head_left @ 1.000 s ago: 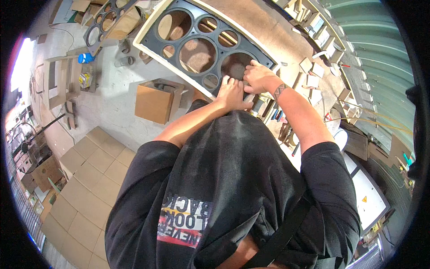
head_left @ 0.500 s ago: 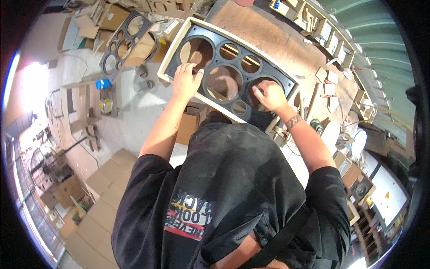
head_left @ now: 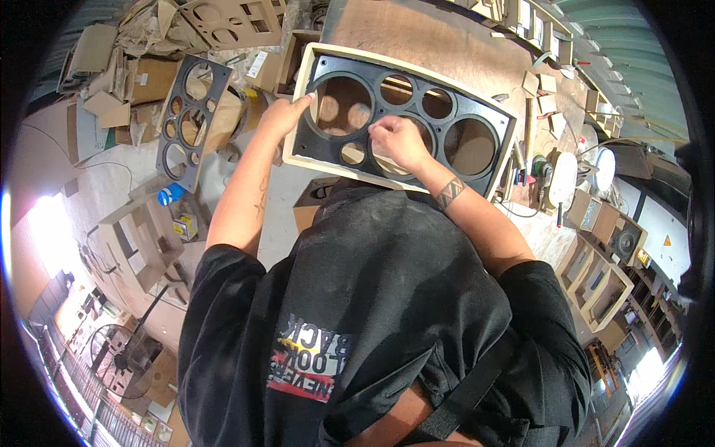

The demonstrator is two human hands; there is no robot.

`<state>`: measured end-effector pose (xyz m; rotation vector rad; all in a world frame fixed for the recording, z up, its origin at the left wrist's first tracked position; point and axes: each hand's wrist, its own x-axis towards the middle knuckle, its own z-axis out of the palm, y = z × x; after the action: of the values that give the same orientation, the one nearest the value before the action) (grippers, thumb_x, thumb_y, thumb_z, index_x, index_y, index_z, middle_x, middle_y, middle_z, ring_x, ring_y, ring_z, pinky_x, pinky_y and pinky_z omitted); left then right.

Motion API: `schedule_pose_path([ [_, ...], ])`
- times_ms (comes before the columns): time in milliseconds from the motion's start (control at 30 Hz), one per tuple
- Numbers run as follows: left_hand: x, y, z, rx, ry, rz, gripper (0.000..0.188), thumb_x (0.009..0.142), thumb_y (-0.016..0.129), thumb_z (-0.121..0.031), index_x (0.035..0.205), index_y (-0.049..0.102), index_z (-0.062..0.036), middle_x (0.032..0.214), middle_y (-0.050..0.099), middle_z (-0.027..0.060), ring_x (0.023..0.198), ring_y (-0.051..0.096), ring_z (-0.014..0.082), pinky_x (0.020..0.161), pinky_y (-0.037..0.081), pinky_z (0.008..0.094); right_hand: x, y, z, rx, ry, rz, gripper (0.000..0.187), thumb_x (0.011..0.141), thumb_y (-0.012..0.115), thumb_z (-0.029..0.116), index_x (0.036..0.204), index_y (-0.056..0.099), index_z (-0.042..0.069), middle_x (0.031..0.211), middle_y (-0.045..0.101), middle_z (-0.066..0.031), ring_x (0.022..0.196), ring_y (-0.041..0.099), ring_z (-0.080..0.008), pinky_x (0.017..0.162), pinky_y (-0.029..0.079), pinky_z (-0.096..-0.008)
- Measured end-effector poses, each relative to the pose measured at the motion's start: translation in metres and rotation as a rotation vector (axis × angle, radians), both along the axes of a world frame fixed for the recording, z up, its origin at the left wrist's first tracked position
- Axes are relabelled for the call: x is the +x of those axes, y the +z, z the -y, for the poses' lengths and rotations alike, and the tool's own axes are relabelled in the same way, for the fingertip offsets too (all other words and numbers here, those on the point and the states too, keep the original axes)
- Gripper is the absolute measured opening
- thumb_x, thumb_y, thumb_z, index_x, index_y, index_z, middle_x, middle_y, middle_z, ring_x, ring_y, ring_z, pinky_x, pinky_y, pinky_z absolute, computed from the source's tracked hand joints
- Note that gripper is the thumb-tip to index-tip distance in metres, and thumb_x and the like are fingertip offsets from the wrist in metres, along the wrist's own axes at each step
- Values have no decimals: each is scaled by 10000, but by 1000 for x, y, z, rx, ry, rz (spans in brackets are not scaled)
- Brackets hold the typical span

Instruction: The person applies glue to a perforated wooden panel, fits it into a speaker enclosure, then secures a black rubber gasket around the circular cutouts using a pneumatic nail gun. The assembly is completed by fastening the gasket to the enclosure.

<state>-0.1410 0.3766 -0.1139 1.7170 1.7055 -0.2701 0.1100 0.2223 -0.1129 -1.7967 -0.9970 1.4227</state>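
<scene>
A black panel (head_left: 383, 109) with several round cutouts of different sizes sits inside the rim of a pale wooden speaker box (head_left: 402, 59) in front of me. My left hand (head_left: 281, 118) is closed over the box's left rim, its thumb on top and the other fingers mostly hidden behind the side. Over the middle large cutout is my right hand (head_left: 401, 141), its fingers curled together close to the strip between the cutouts. Whatever its fingertips may hold is hidden or too small to name. Part of the panel's lower edge lies behind this hand.
Beyond the box stretches a brown wooden worktop (head_left: 417, 30). A similar panel with round holes (head_left: 173, 141) leans at the left near cardboard boxes (head_left: 141, 78). To the right are small wood blocks (head_left: 547, 104) and a speaker (head_left: 624, 240). A standing fan (head_left: 119, 357) is at lower left.
My left hand has gone from the panel's face to the box's left rim. My right hand has left the right-hand cutout for the middle one. The whole view has turned slightly.
</scene>
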Motion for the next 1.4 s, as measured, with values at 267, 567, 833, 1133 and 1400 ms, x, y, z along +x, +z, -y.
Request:
schedule_pose_path([
  [267, -15, -11, 13, 0, -179, -7, 820, 1041, 354, -644, 1000, 724, 87, 1041, 679, 377, 1082, 648, 524, 969, 491, 570, 115, -23, 144, -322, -557, 1140, 787, 969, 669, 453, 1516, 374, -30, 1385, 559, -284, 1331, 501, -433, 1136, 375, -487],
  [567, -14, -20, 22, 117, -121, -5, 717, 1075, 385, -531, 956, 714, 95, 1021, 668, 383, 1077, 638, 526, 977, 473, 578, 260, -62, 85, -32, -25, 1317, 153, 892, 596, 128, 927, 690, 12, 872, 700, -209, 798, 705, -441, 718, 585, -491],
  [833, -33, -36, 3, -11, -272, 104, 826, 1055, 358, -642, 908, 678, 105, 896, 687, 352, 938, 667, 517, 871, 512, 534, 233, -56, 64, -8, -544, 1108, 276, 1035, 500, 254, 1112, 666, 47, 1008, 709, -293, 974, 683, -476, 855, 516, -575],
  [1133, -9, 35, -48, 622, -1078, 184, 369, 993, 606, -412, 1107, 670, -67, 1172, 654, 140, 1198, 576, 335, 1046, 434, 481, 76, 17, 62, 490, -302, 635, 263, 989, 621, 263, 975, 724, 21, 973, 707, -211, 921, 681, -405, 820, 536, -504],
  [1400, 54, -9, -96, 46, -2071, 200, 430, 1049, 450, -359, 950, 729, -46, 1008, 713, 166, 1105, 637, 332, 1196, 332, 498, -143, 14, -20, 83, 387, 666, 908, 800, 694, 718, 1188, 645, -101, 1194, 678, -237, 1166, 630, -381, 1060, 454, -445],
])
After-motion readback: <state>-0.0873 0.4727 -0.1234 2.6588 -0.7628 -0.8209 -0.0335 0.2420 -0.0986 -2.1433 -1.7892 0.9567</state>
